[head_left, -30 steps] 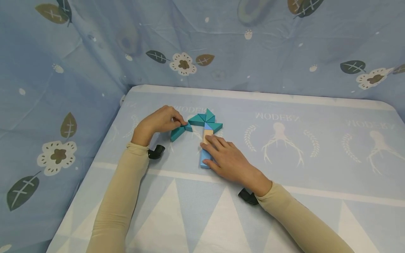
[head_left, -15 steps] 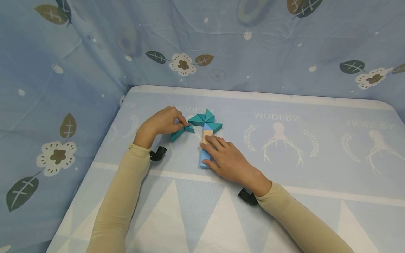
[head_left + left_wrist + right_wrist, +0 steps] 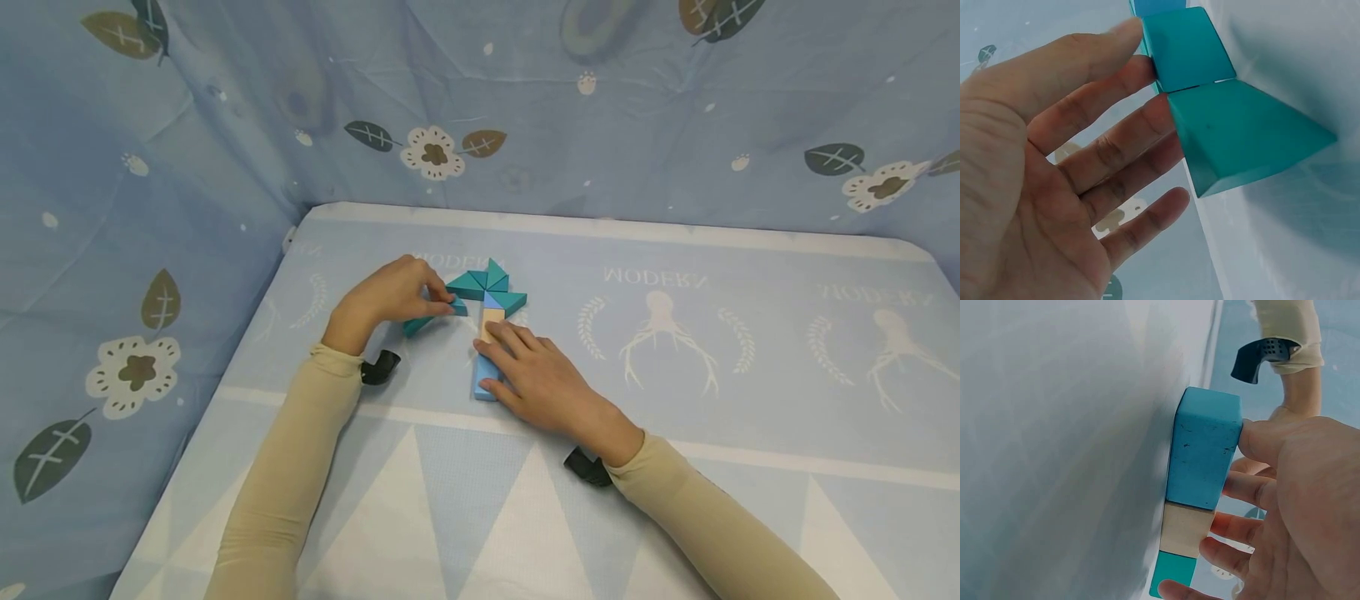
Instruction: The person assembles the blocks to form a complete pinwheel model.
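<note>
- While the left hand [image 3: 390, 293] pinches a teal triangle block [image 3: 420, 322] and nudges it toward the fan of teal triangles [image 3: 486, 287] near the far left of the desk [image 3: 750, 400], it seems wise to slide it flat and slowly so neighbours stay put.
- Resting with straight fingers on the blue bar [image 3: 485, 375] and tan block [image 3: 491, 321], the right hand [image 3: 536, 379] grips nothing; steady pressure looks best.
- Only the left wrist view shows two teal blocks [image 3: 1235, 131] meeting corner to corner at the fingertips [image 3: 1160, 115].
- Only the head view shows the whole figure.
</note>
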### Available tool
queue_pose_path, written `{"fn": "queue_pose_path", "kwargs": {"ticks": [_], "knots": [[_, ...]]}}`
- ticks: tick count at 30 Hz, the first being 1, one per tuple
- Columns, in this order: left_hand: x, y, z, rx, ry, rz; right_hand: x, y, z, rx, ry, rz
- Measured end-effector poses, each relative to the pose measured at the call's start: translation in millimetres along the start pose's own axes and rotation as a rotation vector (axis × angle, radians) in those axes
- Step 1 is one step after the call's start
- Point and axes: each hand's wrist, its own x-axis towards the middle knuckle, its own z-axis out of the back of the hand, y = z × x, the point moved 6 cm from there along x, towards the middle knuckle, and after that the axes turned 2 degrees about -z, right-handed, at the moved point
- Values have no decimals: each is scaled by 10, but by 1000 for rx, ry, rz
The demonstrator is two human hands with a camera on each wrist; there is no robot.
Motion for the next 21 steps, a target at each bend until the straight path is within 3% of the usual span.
{"fn": "queue_pose_path", "kwargs": {"ticks": [21], "knots": [[50,-96,-70,59,38,23,-5,-2,2,0,-9,4]]}}
